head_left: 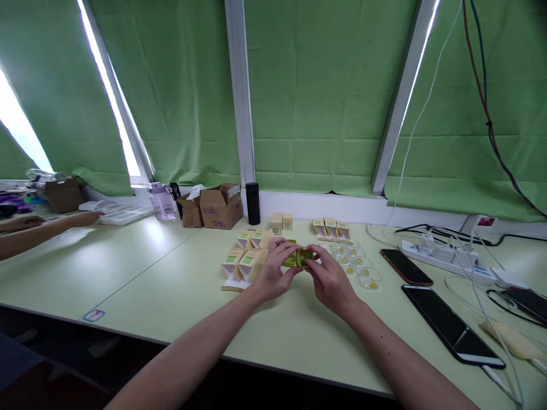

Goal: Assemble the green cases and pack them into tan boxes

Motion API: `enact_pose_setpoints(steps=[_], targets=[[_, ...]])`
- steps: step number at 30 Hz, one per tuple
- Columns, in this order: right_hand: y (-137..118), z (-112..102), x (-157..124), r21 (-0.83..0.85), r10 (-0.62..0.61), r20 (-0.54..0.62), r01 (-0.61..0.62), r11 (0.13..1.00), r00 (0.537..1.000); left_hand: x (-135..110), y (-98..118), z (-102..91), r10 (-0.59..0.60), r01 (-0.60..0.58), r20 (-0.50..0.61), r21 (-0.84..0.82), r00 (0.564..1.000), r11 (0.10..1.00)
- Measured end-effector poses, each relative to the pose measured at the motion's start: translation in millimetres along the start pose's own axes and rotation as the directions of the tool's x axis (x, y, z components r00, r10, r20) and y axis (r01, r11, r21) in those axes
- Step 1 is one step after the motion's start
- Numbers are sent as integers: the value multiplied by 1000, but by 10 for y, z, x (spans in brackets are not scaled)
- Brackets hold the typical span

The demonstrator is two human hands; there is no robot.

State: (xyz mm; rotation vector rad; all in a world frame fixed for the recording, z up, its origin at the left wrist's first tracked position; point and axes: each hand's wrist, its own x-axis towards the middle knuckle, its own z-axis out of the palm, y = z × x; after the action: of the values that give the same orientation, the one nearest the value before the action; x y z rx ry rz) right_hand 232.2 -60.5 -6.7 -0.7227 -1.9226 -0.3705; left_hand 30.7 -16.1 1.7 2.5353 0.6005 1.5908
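Above the table I hold a small olive-green container (304, 257) in both hands. It looks like two hollow parts side by side; whether they are joined I cannot tell. My left hand (276, 269) grips its left side between thumb and fingers. On the other side my right hand (332, 280) is closed on it, with fingertips at the opening of the right part. Small kraft boxes with green labels (245, 262) stand just left of my left hand. Clear plastic cups with yellow centres (352, 263) lie in rows beyond my right hand.
More kraft boxes (332, 230) stand farther back. Two phones (453, 324) and a white power strip (448, 261) with cables lie at right. A black cylinder (253, 204), cardboard boxes (221, 208) and a purple bottle (161, 201) line the back. Another person's arm (51, 230) reaches in at left.
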Motion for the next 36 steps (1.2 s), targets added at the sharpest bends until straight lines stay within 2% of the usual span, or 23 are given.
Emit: enact_pose_setpoints(steps=[10,15,18,21,24,27,30,36], targets=[[34,17,-49,54,36,-27,-34,998,999,20,25,0,37,-37,-8,6,999,999],[15,35,-61,178,172,-64,-159,971,983,12,23,-7,-30,29,-2,-26,1000,999],[20,55,-67,328,345,-57,-308,893,937,2,19,-8,-47,49,33,-38,998,998],[42,74,-69,484,508,28,-456,747,861,-8,8,2,-38,39,40,-35,998,999],[64,83,-60,565,603,95,-541,622,792,-17,-8,16,-35,34,48,7,998,999],[64,82,-35,605,654,142,-588,537,743,-20,-12,19,-20,15,66,72,998,997],[39,78,-9,632,678,177,-610,477,713,-19,9,18,6,-15,66,142,998,990],[18,83,-13,631,695,203,-635,446,690,-35,66,41,59,-85,129,206,990,975]])
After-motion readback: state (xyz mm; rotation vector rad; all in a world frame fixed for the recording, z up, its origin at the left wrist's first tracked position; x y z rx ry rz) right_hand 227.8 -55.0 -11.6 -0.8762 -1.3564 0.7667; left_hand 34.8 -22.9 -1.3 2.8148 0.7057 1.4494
